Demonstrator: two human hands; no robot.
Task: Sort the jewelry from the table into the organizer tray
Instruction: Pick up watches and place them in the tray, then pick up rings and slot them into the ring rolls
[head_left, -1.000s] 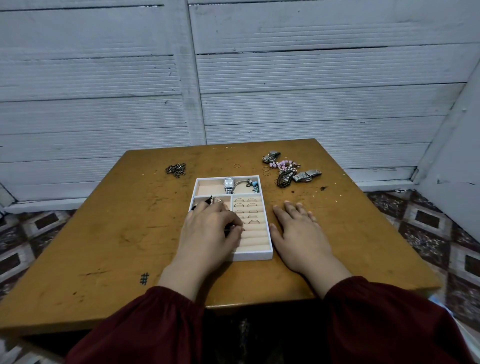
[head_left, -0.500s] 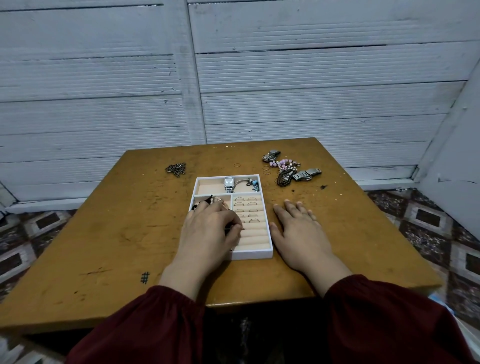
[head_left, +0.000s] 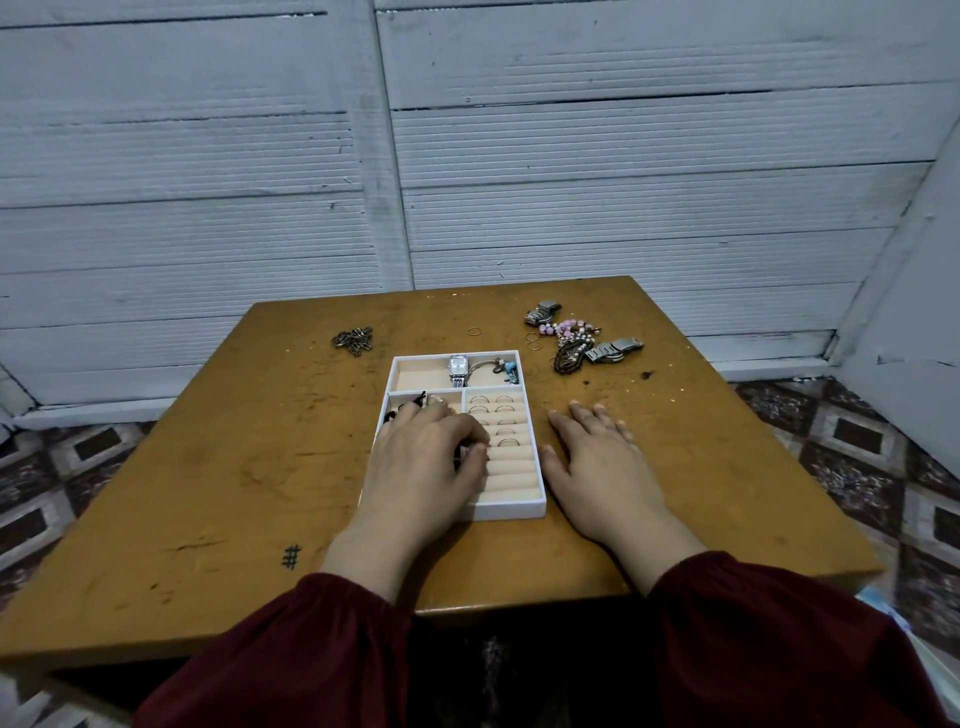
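Observation:
A white organizer tray (head_left: 511, 512) lies at the middle of the table. Its top compartment holds a silver watch (head_left: 457, 367) and a blue charm piece (head_left: 510, 370). Several thin rings (head_left: 491, 410) sit in the ring rolls on the right. My left hand (head_left: 423, 462) lies curled over the lower left compartment, beside some black pieces (head_left: 395, 415); whatever is under its fingers is hidden. My right hand (head_left: 597, 462) rests flat on the table just right of the tray, fingers apart and holding nothing. Loose beaded jewelry (head_left: 571, 343) lies at the far right.
Two metal watches (head_left: 543, 312) (head_left: 615, 349) lie by the bead pile, with thin loose rings (head_left: 533, 343) (head_left: 474, 331) nearby. A small heap of dark metal clips (head_left: 353, 339) sits far left. The wooden table (head_left: 234, 467) stands against a white panelled wall.

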